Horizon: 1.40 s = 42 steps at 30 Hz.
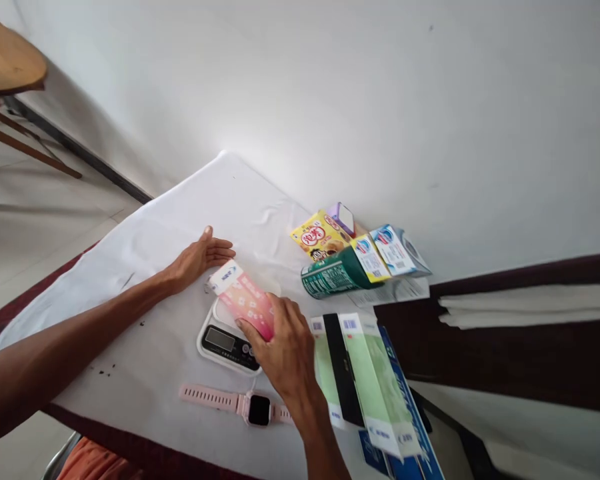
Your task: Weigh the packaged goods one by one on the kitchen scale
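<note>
My right hand [285,340] grips a pink pack with a white end [243,293], holding it tilted over a white digital kitchen scale [225,343]. Whether the pack touches the scale's plate I cannot tell. Beside the pack's white end is my left hand [203,260], its fingers stretched out and nothing in it. A pink smartwatch [259,408] lies in front of the scale, its strap partly hidden by my right forearm. The scale's display looks blank.
To the right sit a yellow snack box [320,235], a dark green canister [330,275], small yellow-white and blue-white boxes [393,250], and a purple item [342,217]. Green-white packs [367,373] lie near the table's right edge. A wall stands behind; a wooden stool [10,60] is far left.
</note>
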Available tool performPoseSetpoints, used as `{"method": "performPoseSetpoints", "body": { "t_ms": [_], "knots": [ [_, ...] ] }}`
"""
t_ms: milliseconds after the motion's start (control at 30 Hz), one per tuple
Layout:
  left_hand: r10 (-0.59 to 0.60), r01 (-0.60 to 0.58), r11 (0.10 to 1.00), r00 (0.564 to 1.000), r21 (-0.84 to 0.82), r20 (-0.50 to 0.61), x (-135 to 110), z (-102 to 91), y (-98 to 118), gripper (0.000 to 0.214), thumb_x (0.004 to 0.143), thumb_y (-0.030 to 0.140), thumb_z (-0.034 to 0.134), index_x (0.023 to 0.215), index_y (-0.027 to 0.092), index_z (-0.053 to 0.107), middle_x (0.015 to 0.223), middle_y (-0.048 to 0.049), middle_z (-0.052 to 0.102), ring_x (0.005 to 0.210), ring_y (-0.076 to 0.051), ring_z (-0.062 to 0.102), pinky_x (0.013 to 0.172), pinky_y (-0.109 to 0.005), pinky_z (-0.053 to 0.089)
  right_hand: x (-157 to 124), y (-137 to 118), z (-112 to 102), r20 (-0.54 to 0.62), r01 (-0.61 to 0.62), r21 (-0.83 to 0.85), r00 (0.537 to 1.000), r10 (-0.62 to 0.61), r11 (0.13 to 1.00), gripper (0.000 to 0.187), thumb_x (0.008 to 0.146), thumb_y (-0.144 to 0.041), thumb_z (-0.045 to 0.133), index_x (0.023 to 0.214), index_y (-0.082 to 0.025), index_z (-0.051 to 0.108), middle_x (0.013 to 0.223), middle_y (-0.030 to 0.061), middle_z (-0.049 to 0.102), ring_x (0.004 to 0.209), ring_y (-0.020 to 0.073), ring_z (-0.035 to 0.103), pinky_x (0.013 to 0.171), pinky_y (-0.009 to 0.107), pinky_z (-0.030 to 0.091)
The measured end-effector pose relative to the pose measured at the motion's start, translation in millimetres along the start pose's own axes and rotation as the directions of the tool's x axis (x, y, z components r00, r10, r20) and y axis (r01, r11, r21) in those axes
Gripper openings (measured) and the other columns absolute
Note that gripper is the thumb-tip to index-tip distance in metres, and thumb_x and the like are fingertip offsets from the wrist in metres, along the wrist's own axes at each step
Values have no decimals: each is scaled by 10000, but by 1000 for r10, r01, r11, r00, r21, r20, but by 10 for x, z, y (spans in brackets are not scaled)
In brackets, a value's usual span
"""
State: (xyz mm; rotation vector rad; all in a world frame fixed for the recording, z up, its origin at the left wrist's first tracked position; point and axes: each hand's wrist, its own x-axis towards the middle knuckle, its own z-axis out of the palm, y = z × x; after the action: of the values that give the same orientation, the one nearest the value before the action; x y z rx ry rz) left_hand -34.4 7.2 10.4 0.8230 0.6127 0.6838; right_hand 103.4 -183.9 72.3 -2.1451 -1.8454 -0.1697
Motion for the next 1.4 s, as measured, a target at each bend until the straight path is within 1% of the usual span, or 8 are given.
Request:
{"method": "performPoseSetpoints", "body": {
  "t_ms": [133, 233, 367, 567, 767, 1100, 1233, 1400],
  "knots": [
    [-11, 12, 997, 1000, 76, -17, -18, 29, 49, 731, 864, 786, 549, 1079, 111, 730, 1119, -178, 760, 1169, -323, 669, 1074, -445, 487, -23, -39, -42, 31, -63, 40, 998, 61, 997, 607, 917, -558, 673, 1337, -142, 534, 1173, 158, 676, 1058, 333, 627, 858, 495, 547],
    [-3, 5, 993, 1000, 118, -14, -19, 36, 54, 745, 864, 799, 526, 1103, 123, 728, 1146, -177, 757, 1207, -338, 654, 1093, -456, 480, -32, -4, -227, -26, -68, 95, 997, 71, 993, 753, 908, -608, 667, 1465, -160, 430, 1342, 176, 610, 1217, 348, 572, 981, 541, 512],
    [11, -8, 987, 1000, 158, -20, -27, 47, 52, 766, 843, 817, 535, 1116, 129, 731, 1165, -185, 754, 1233, -361, 643, 1104, -470, 481, -61, 0, -376, -96, -85, 118, 991, 97, 989, 746, 912, -611, 662, 1477, -187, 424, 1381, 169, 591, 1294, 336, 537, 1050, 550, 478],
    [-14, 17, 986, 1000, 165, -20, -42, 67, 84, 689, 875, 755, 556, 1120, 134, 727, 1157, -168, 760, 1237, -349, 642, 1144, -480, 452, -173, -54, -105, 81, -147, 109, 987, 139, 983, 604, 921, -387, 708, 1432, -167, 471, 1273, 157, 652, 1146, 315, 619, 918, 510, 543],
    [3, -2, 991, 1000, 133, -8, -47, 88, 94, 606, 891, 646, 619, 1103, 87, 721, 1139, -192, 755, 1232, -339, 646, 1177, -494, 427, -439, 47, -145, -94, -147, 133, 983, 160, 980, 532, 953, -395, 662, 1402, -163, 495, 1229, 151, 665, 1101, 297, 636, 895, 468, 545],
    [0, 3, 991, 1000, 136, -18, -69, 119, 108, 521, 955, 587, 586, 1093, 101, 716, 1126, -144, 759, 1250, -321, 626, 1228, -499, 373, -1015, 668, -1031, -531, -469, -113, 774, 346, 876, 595, 922, -573, 672, 1311, -124, 634, 1108, 159, 701, 1019, 306, 676, 865, 420, 541],
    [9, -6, 990, 1000, 143, -21, -66, 116, 100, 546, 951, 610, 581, 1097, 100, 712, 1151, -152, 751, 1250, -325, 624, 1237, -513, 355, -1156, 846, -1131, -515, -542, -111, 748, 418, 833, 678, 909, -650, 636, 1300, -96, 648, 1092, 169, 702, 997, 313, 673, 850, 422, 528],
    [7, -3, 988, 1000, 157, -29, -45, 93, 84, 610, 868, 669, 655, 1106, 110, 710, 1158, -159, 748, 1247, -325, 630, 1243, -527, 345, -1183, 958, -1022, -369, -628, -58, 736, 568, 776, 752, 908, -711, 566, 1319, -85, 639, 1190, 190, 690, 1081, 346, 646, 899, 460, 509]
  ]
}}
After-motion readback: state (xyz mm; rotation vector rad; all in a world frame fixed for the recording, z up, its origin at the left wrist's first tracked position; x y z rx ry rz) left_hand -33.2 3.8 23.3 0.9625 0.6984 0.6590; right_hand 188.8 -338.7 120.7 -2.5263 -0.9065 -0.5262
